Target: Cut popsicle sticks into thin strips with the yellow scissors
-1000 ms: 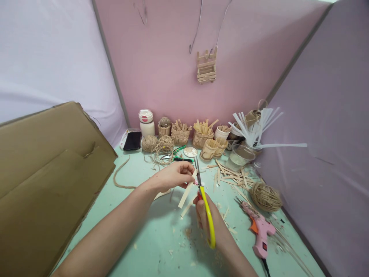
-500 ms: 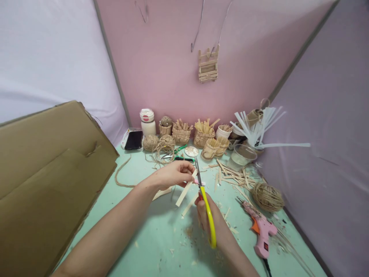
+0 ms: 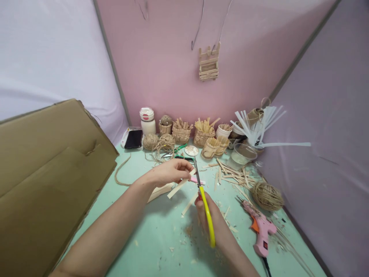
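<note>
My left hand (image 3: 168, 173) pinches the upper end of a thin wooden stick (image 3: 179, 186) that slants down to the left above the green table (image 3: 155, 238). My right hand (image 3: 215, 225) grips yellow-handled scissors (image 3: 205, 209), blades pointing away from me and meeting the stick's upper end beside my left fingertips. Another wooden strip (image 3: 189, 204) lies on the table just under the scissors. Wood chips and shavings are scattered below my hands.
A pink glue gun (image 3: 259, 229) and a twine ball (image 3: 266, 196) lie to the right, beside a pile of cut sticks (image 3: 230, 175). Baskets of sticks (image 3: 204, 132), a white jar (image 3: 147, 121), a phone (image 3: 133, 139) and loose twine (image 3: 161, 148) line the back wall. A large cardboard sheet (image 3: 49, 165) leans at left.
My left hand has tilted the stick from steep to nearly flat, its free end swinging out to the left. The scissors stay at the stick's upper end.
</note>
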Tool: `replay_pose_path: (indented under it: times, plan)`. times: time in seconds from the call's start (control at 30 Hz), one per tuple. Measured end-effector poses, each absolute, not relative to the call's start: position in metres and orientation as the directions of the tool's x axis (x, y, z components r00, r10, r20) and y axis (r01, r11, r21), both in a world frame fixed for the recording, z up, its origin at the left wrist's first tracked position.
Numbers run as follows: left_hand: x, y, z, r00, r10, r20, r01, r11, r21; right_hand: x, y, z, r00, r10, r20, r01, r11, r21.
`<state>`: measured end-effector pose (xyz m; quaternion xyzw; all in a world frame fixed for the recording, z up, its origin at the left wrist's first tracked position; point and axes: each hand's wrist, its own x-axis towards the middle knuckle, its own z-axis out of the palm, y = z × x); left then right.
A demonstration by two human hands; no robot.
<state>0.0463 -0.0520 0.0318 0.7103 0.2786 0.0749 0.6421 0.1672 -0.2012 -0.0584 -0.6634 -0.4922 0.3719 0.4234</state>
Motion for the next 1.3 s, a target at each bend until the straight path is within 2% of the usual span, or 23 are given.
replay_pose_path:
  times: [0.27, 0.43, 0.63, 0.83, 1.03, 1.3]
  plan:
    - [0.041, -0.045, 0.03, 0.844, 0.485, -0.229, 0.335, -0.144, 0.931, 0.165, -0.202, -0.051, 0.237, 0.964, -0.118, 0.335, -0.195, -0.922]
    - [0.039, -0.044, 0.032, 0.852, 0.482, -0.205, 0.335, -0.2, 0.921, 0.166, -0.202, -0.05, 0.269, 0.962, -0.049, 0.331, -0.14, -0.933]
    - [0.041, -0.047, 0.032, 0.833, 0.514, -0.206, 0.314, -0.131, 0.94, 0.17, -0.201, -0.053, 0.277, 0.961, -0.008, 0.356, -0.11, -0.928]
    - [0.041, -0.047, 0.03, 0.83, 0.537, -0.15, 0.268, -0.15, 0.952, 0.167, -0.201, -0.049, 0.305, 0.952, 0.005, 0.342, -0.105, -0.934]
    - [0.041, -0.047, 0.033, 0.808, 0.576, -0.127, 0.259, -0.153, 0.954, 0.165, -0.201, -0.051, 0.267, 0.959, -0.09, 0.257, -0.161, -0.953]
    - [0.054, -0.053, 0.02, 0.735, 0.66, -0.159, 0.213, -0.002, 0.977, 0.162, -0.202, -0.052, 0.257, 0.96, -0.11, 0.222, -0.17, -0.96]
